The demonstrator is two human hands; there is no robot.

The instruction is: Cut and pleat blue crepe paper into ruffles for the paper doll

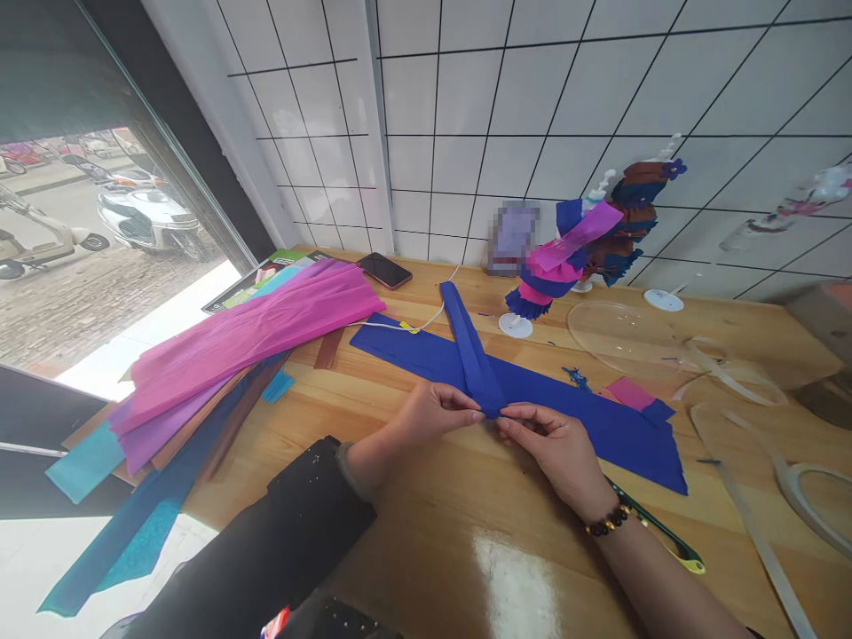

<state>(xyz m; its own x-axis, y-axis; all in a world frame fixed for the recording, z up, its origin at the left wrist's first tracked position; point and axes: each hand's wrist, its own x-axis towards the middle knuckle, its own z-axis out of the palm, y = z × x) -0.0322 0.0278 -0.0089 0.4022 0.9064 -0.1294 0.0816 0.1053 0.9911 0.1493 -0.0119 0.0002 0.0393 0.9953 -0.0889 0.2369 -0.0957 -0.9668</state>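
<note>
A narrow folded strip of dark blue crepe paper points away from me, its near end gathered between my fingertips. My left hand pinches the left side of that end, thumb against forefinger. On the other side, my right hand pinches the same end. The fingers hide the exact fold there. Beneath the strip, a wider flat sheet of blue crepe paper lies slantwise across the wooden table. Partly under my right wrist is a green and yellow tool, its far part covered.
Pink crepe paper tops a pile of coloured strips at left. A phone and white cord lie behind. Ruffled paper decorations stand near the tiled wall. A tape roll and clear round lid are at right.
</note>
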